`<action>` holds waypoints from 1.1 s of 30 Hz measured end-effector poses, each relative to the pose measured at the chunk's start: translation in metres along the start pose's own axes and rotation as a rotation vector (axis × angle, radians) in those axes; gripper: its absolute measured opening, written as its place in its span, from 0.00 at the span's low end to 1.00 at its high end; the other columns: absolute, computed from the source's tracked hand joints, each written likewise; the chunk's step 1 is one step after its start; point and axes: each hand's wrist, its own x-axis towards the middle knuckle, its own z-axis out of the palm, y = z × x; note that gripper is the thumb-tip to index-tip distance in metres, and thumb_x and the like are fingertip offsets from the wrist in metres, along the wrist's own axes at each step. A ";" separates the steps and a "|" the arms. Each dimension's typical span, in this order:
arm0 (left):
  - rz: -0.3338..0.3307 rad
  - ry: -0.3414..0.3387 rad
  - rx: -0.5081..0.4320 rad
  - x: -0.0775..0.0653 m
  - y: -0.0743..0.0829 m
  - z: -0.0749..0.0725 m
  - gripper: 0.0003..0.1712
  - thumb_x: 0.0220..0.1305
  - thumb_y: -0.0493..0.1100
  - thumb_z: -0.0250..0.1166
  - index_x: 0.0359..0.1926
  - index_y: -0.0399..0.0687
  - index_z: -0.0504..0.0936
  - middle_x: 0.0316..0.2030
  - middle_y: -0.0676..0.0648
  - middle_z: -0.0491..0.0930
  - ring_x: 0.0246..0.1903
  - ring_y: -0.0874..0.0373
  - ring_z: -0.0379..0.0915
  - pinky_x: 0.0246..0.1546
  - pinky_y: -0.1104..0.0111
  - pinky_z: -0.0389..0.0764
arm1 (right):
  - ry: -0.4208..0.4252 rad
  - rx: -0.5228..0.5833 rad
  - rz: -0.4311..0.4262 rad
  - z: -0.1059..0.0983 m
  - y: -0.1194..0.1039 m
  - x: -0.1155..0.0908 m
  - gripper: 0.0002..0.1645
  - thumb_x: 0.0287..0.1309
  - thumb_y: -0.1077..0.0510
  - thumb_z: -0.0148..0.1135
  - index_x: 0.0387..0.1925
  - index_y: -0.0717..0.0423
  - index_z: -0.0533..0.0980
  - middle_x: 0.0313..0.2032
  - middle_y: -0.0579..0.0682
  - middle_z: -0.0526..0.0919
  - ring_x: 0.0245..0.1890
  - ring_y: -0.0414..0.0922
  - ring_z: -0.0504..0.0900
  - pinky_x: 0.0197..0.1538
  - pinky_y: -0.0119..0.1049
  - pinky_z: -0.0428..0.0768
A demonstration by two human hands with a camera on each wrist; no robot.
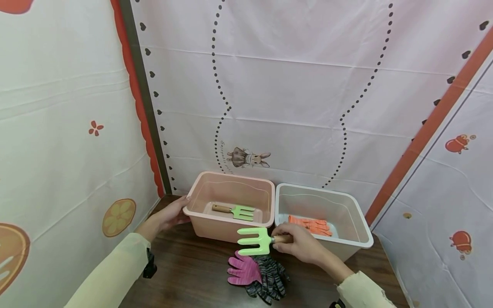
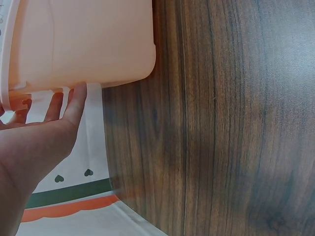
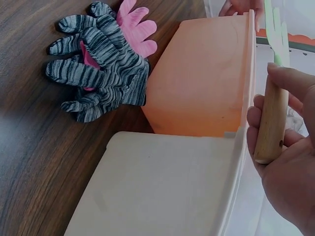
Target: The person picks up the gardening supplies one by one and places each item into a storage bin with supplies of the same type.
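My right hand point(image 1: 302, 244) grips the wooden handle of a light green garden hand fork point(image 1: 256, 241), its tines pointing left, above the front rims of two bins. My left hand point(image 1: 173, 214) holds the left end of the pink bin point(image 1: 227, 233) at its rim, with fingers point(image 2: 75, 105) against the outer wall. Inside that bin lies another green hand fork point(image 1: 242, 212) with a wooden handle. Orange gloves point(image 1: 312, 225) lie in the white bin point(image 1: 356, 244) beside it. In the right wrist view the held fork's handle point(image 3: 271, 120) crosses the palm.
On the dark wooden table point(image 1: 173, 265), in front of the bins, lie pink and black-grey knit gloves point(image 1: 269, 278), overlapping. Printed cloth walls point(image 1: 285, 94) stand behind the bins and on both sides. The two bins stand side by side.
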 end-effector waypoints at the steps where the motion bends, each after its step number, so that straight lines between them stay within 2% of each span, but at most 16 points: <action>1: 0.001 0.000 -0.002 0.000 0.000 0.000 0.39 0.88 0.57 0.39 0.86 0.47 0.37 0.80 0.29 0.52 0.76 0.32 0.57 0.73 0.40 0.66 | 0.005 -0.002 0.003 0.000 -0.001 0.001 0.09 0.69 0.50 0.73 0.48 0.40 0.85 0.39 0.35 0.83 0.38 0.37 0.78 0.42 0.36 0.79; 5: 0.004 -0.002 -0.008 0.000 -0.001 0.000 0.39 0.88 0.57 0.39 0.86 0.47 0.37 0.81 0.29 0.51 0.77 0.32 0.56 0.73 0.40 0.64 | 0.029 -0.020 -0.013 0.000 -0.004 0.005 0.10 0.70 0.49 0.71 0.49 0.44 0.85 0.41 0.36 0.84 0.40 0.37 0.79 0.44 0.37 0.79; 14: 0.016 -0.008 0.007 -0.001 -0.001 -0.001 0.39 0.88 0.58 0.38 0.86 0.47 0.38 0.80 0.28 0.52 0.76 0.33 0.58 0.73 0.41 0.66 | 0.085 -0.091 -0.027 0.002 -0.010 0.016 0.10 0.67 0.55 0.74 0.48 0.49 0.86 0.43 0.38 0.82 0.38 0.38 0.77 0.42 0.35 0.78; 18: 0.018 -0.011 0.004 0.000 -0.002 -0.001 0.39 0.88 0.58 0.39 0.86 0.47 0.38 0.80 0.29 0.52 0.77 0.33 0.57 0.73 0.41 0.66 | 0.103 -0.090 -0.014 0.004 -0.012 0.023 0.11 0.66 0.55 0.74 0.48 0.50 0.86 0.43 0.37 0.82 0.40 0.36 0.79 0.44 0.36 0.80; 22: 0.025 -0.016 0.008 -0.001 -0.002 0.000 0.39 0.88 0.57 0.39 0.86 0.47 0.38 0.80 0.29 0.52 0.77 0.33 0.57 0.73 0.40 0.66 | 0.127 -0.086 -0.022 0.006 -0.014 0.031 0.11 0.66 0.57 0.75 0.48 0.50 0.86 0.42 0.37 0.83 0.40 0.36 0.80 0.46 0.36 0.81; 28: 0.024 -0.009 0.006 -0.002 -0.001 0.001 0.39 0.88 0.58 0.39 0.86 0.47 0.38 0.80 0.29 0.52 0.76 0.33 0.57 0.73 0.41 0.65 | 0.157 -0.129 -0.091 0.011 -0.016 0.041 0.10 0.65 0.59 0.75 0.47 0.49 0.86 0.40 0.39 0.83 0.37 0.37 0.78 0.43 0.38 0.79; 33: 0.022 -0.012 0.007 -0.001 -0.002 0.000 0.40 0.87 0.59 0.39 0.86 0.47 0.37 0.81 0.29 0.50 0.77 0.34 0.57 0.73 0.42 0.66 | 0.159 -0.138 -0.094 0.017 -0.019 0.048 0.09 0.66 0.60 0.73 0.46 0.49 0.84 0.41 0.41 0.82 0.40 0.39 0.79 0.46 0.42 0.81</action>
